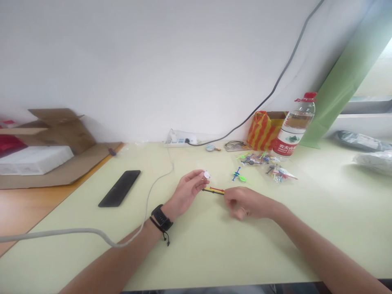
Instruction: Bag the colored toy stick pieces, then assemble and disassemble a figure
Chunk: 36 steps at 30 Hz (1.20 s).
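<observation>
Between the thumb and fingers of my left hand [190,187] is a small white round piece [206,175]; its exact kind is too small to tell. Thin plastic sticks in red, yellow and black [213,190] lie side by side just below those fingertips. Their right ends meet my right hand [241,202], whose fingers are curled in. Whether that hand grips the sticks or something else is hidden. Beyond it, a small blue and green plastic piece [238,174] rests on the table.
Clear bags of small coloured parts [280,173] lie near a water bottle [292,128] and a striped bag [260,132]. A black phone-like slab [120,188] is at left. A white cable [147,196] crosses near my left forearm. A power strip [180,140] sits by the wall.
</observation>
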Motion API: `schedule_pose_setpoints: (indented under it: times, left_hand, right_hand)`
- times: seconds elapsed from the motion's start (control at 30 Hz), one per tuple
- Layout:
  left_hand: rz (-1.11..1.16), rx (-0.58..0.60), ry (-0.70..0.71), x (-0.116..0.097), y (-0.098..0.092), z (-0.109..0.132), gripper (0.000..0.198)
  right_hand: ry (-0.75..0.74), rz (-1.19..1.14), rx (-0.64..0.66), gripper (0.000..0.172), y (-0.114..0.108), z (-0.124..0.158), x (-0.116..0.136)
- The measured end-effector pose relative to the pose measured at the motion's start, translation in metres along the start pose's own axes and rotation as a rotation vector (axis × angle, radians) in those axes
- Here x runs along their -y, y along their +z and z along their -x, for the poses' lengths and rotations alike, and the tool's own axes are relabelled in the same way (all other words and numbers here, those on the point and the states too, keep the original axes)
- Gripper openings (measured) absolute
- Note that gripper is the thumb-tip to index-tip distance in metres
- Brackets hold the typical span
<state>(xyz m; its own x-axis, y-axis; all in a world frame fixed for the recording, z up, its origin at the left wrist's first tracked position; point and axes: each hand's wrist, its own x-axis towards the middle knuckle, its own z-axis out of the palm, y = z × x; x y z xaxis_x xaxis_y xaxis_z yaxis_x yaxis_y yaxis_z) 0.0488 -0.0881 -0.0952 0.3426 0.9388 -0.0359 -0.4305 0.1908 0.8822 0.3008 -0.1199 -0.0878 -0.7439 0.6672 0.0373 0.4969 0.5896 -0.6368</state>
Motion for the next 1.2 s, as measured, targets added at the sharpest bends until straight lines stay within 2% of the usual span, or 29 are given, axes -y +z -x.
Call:
schedule_pose_setpoints:
  times: [0.13,0.3,0.47,0.97,1.07,1.2]
  left_hand:
    - [-0.018,-0.029,0.013,0.002,-0.002,-0.002,0.026]
    - [-0.013,-0.046,0.015,0.002,-0.001,-0.003,0.026]
    - [0.007,-0.113,0.024,0.001,-0.001,-0.003,0.028]
    - [-0.032,0.014,0.012,0.001,0.0,0.0,0.026]
    - [-0.068,0.071,0.017,-0.001,0.002,0.001,0.021]
    - [-0.104,0.092,0.026,-0.002,0.004,0.003,0.024]
  right_hand:
    - [-0.05,-0.024,0.014,0.029,0.0,0.0,0.003]
    - [0.144,0.06,-0.062,0.012,0.005,-0.004,0.012]
    - [0.16,0.119,-0.109,0.009,0.012,-0.007,0.013]
    - [0.145,0.122,-0.141,0.009,0.014,-0.008,0.013]
    - [0.119,0.116,-0.195,0.009,0.014,-0.008,0.014]
    - [0.061,0.065,-0.333,0.012,0.014,-0.008,0.014]
